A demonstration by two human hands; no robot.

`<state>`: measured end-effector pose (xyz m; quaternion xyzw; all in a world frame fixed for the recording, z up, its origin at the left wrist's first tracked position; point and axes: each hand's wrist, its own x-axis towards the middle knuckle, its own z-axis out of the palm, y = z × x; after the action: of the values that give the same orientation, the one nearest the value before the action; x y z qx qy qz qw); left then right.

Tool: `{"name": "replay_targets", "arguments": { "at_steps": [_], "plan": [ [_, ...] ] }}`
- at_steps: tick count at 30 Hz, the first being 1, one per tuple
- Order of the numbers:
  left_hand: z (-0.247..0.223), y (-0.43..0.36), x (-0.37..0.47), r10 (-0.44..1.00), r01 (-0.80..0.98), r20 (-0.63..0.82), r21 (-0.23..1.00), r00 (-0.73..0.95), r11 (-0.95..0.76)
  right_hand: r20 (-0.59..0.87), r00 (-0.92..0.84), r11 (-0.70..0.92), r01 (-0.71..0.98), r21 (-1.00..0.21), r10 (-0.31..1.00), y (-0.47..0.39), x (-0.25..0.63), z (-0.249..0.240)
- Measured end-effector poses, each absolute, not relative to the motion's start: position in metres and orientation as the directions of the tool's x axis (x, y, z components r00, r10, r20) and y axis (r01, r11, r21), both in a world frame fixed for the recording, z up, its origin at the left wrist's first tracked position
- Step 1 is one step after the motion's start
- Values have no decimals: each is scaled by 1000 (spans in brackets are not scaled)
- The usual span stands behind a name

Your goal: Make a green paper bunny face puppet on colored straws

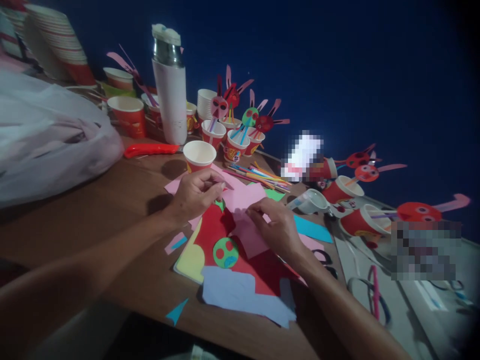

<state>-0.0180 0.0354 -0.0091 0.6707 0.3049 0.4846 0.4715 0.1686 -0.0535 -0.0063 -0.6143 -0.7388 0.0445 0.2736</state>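
Note:
My left hand (pixel 198 195) is closed in a pinch on a small pink paper piece, in front of a white-rimmed paper cup (pixel 200 154). To its right, my right hand (pixel 272 220) has thumb and fingertips pressed together over pink paper (pixel 247 200); what they hold, if anything, is too small to tell. Between and below the hands lies a green paper disc (pixel 225 253) with red spots and a blue patch. It rests on red paper (pixel 210 227), above a torn light-blue sheet (pixel 228 287).
A red-handled knife (pixel 152 150), a white bottle (pixel 170 100) and a plastic bag (pixel 52 140) stand or lie at the left. Behind are cups with paper figures (pixel 250 117) and coloured sticks (pixel 258 175). Scissors (pixel 375 295) lie at the right.

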Motion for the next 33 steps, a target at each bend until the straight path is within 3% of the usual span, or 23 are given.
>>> {"name": "replay_targets", "arguments": {
  "at_steps": [5,9,13,18,22,27,30,33],
  "plan": [
    [-6,35,-18,857,-46,392,915,335,-401,213,-428,476,737,-480,878,-89,123,7],
    [-7,34,-18,848,-82,396,915,352,-394,174,-619,630,671,-390,766,-114,90,-2],
    [-7,32,-18,848,-93,390,919,359,-384,138,-677,687,682,-250,723,-123,71,-12],
    [-6,32,-17,852,-94,384,922,355,-376,61,-698,695,694,-189,713,-121,61,-12],
    [-9,33,-17,851,-98,377,925,367,-367,79,-740,743,655,-137,668,-122,60,-14],
    [-13,36,-18,850,-88,384,921,360,-379,183,-658,683,695,-226,730,-116,76,-11],
    [-12,38,-18,849,-95,388,920,359,-380,253,-473,536,760,-368,844,-97,106,1],
    [-10,37,-19,849,-97,382,922,365,-374,213,-283,351,813,-463,935,-71,143,10]
  ]
}}
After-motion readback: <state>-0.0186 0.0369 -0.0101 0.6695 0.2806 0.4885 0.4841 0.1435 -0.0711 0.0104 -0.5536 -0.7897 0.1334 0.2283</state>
